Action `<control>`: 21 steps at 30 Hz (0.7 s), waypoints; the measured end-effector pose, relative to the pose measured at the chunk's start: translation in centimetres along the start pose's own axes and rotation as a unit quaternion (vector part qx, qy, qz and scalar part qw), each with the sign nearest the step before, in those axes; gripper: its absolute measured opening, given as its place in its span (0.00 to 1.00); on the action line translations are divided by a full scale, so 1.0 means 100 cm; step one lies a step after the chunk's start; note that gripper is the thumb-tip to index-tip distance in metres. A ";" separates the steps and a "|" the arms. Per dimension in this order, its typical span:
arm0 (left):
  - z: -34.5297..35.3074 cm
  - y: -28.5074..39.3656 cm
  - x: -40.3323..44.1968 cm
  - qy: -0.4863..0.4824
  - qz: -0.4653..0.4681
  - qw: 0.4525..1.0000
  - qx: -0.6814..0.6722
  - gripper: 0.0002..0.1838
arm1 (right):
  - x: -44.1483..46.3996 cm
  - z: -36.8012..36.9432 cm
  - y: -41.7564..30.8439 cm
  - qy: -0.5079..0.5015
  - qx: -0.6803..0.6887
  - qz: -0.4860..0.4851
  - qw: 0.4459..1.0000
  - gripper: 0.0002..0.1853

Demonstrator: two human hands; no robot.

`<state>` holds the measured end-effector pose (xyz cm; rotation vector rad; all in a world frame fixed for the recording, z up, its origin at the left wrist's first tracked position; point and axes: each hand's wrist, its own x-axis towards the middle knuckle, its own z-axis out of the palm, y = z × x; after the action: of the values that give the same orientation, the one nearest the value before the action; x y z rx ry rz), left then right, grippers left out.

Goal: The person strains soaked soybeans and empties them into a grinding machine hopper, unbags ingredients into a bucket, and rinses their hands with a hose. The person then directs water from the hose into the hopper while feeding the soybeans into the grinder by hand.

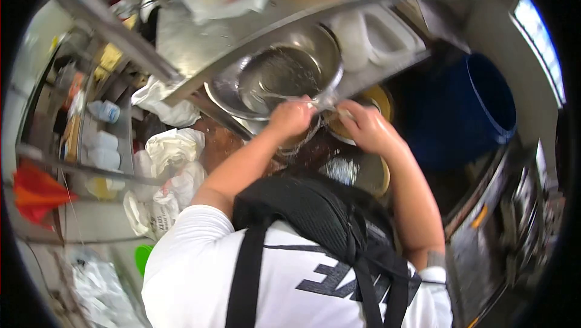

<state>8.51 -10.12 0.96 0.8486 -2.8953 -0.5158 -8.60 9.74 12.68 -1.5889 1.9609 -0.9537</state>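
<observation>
My left hand (293, 117) and my right hand (368, 126) are both closed, close together at the near rim of a steel bowl (325, 46). A wet, translucent, stringy thing (325, 99) stretches between them; blur hides exactly what it is. Shiny drips or strands hang below the hands. The wide bowl stands on a metal shelf and shows a glossy surface, as of water, inside. Beneath my hands is a round container with a yellowish rim (385, 177), with something clear and glistening in it.
A steel table edge (315, 8) crosses above the bowl. A white plastic container (387, 34) lies right of it. A large blue barrel (493, 98) stands to the right. White sacks (175, 152) and a shelf with bottles (104, 111) are on the left.
</observation>
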 end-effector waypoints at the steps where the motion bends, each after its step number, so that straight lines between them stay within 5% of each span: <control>1: -0.010 0.004 -0.001 -0.001 -0.004 0.999 -0.037 0.18 | 0.000 -0.001 0.001 -0.006 0.007 0.021 1.000 0.16; 6: 0.009 -0.039 0.030 -0.011 -0.021 0.972 -0.232 0.19 | -0.006 -0.001 -0.002 -0.051 -0.006 0.085 0.995 0.17; 9: 0.008 -0.052 0.040 -0.095 -0.154 0.843 -0.508 0.16 | -0.002 0.007 -0.009 -0.068 -0.011 0.082 0.994 0.17; 12: 0.007 -0.049 0.034 -0.089 -0.143 0.839 -0.517 0.16 | 0.000 0.019 -0.004 -0.061 0.007 0.060 0.996 0.15; 16: 0.000 -0.042 0.029 -0.024 -0.084 0.929 -0.360 0.17 | 0.008 0.024 0.003 -0.019 -0.038 0.114 0.993 0.17; 21: -0.001 -0.042 0.029 -0.061 0.019 0.956 -0.286 0.19 | 0.012 0.025 0.011 0.039 -0.054 0.149 0.987 0.18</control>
<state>8.25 -15.04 -0.43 0.6794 -2.6088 -1.3509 -7.83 8.15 10.33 -1.2777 2.2578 -0.8104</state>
